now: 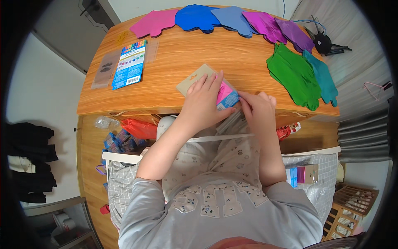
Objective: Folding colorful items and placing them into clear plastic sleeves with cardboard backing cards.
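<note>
A flat package [225, 88] lies tilted at the table's near edge: a beige card with a hang hole, a bright pink part and a blue printed end, in clear plastic. My left hand [202, 101] lies across it, fingers stretched over the card and thumb at the near blue end, holding it. With thumb and forefinger, my right hand [258, 107] pinches at the package's right blue corner, its other fingers curled. Clear plastic [228, 122] hangs below the package, over my lap; I cannot tell whether it belongs to it.
Pink [154, 23], blue [195, 18], grey-blue [235, 19], magenta [265, 25], purple [293, 34], green [293, 74] and teal [321, 76] flat stacks line the table's back and right. Blue printed cards [129, 66] lie left beside clear bags [103, 68]. A black device [322, 42] stands back right.
</note>
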`<state>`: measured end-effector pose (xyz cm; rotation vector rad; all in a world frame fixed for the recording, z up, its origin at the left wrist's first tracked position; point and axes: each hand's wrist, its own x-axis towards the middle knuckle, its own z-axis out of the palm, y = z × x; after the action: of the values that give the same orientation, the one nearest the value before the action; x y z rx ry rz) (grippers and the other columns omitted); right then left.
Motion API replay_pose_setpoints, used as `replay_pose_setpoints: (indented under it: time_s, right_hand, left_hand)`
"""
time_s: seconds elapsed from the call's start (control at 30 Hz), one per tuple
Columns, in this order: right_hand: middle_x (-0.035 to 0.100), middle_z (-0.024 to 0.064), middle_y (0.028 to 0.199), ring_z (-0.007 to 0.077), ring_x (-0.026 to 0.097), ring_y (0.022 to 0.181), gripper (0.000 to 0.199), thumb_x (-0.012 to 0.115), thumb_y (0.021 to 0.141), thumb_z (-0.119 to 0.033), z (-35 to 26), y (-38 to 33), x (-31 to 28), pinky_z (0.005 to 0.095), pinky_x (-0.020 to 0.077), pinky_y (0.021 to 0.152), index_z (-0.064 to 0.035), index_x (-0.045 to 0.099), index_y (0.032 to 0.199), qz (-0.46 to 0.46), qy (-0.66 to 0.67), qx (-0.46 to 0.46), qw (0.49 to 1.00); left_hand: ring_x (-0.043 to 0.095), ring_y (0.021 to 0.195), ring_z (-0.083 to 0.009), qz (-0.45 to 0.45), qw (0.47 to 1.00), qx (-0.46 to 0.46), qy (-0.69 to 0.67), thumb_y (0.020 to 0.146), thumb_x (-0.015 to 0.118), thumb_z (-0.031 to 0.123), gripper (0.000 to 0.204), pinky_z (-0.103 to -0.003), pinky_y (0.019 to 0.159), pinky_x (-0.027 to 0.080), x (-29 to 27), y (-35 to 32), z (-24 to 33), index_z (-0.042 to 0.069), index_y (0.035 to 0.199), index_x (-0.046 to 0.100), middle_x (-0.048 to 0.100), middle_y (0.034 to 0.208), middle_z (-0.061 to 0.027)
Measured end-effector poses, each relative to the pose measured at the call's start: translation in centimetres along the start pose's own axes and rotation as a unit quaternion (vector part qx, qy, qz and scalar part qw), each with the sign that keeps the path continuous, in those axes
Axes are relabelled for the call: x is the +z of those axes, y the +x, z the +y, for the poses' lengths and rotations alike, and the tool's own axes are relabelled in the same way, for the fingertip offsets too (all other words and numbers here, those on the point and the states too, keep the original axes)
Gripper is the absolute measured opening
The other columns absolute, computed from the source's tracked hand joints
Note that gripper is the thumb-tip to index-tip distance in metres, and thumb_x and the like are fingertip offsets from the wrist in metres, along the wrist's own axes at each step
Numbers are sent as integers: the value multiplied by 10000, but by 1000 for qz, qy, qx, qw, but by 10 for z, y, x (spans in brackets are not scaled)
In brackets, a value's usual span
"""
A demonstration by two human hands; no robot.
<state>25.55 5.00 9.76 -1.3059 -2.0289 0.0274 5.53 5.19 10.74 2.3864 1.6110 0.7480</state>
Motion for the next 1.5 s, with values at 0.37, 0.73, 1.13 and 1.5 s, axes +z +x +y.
replay_pose_setpoints:
  time_s: [0.37,0.73,1.13,1.5]
  right_hand:
    - [629,28,759,194,541,747,230,707,891,-147,-5,-5,-3,360,344,806,-117,749,1114,-78,72,40,994]
    - [680,77,1001,261,595,1004,409,779,780,-118,12,-10,-10,399,413,930,-81,707,1181,-20,95,-91,991]
    - [696,81,1202,299,583,1225,323,713,864,-127,21,2,-1,433,426,1036,-96,722,1186,-131,133,-104,977]
    - [727,59,1108,291,606,1158,294,729,847,-124,15,7,0,421,434,1011,-102,746,1140,-132,134,-97,977]
  left_hand:
    - [496,1334,-374,-33,992,0,-122,761,809,327,961,-438,1124,387,-11,3,-11,1,1522,321,518,1413,-258]
    - [468,1335,-408,-92,985,43,-139,796,773,284,910,-449,1178,338,-17,1,-16,40,1535,301,528,1387,-262]
    - [365,1443,-373,-86,992,86,-22,813,775,378,742,-534,1200,257,-36,-30,-19,84,1441,511,464,1498,-199]
    - [354,1447,-383,-89,987,120,-55,844,740,293,633,-524,1201,259,-33,-33,-37,81,1410,551,469,1504,-179]
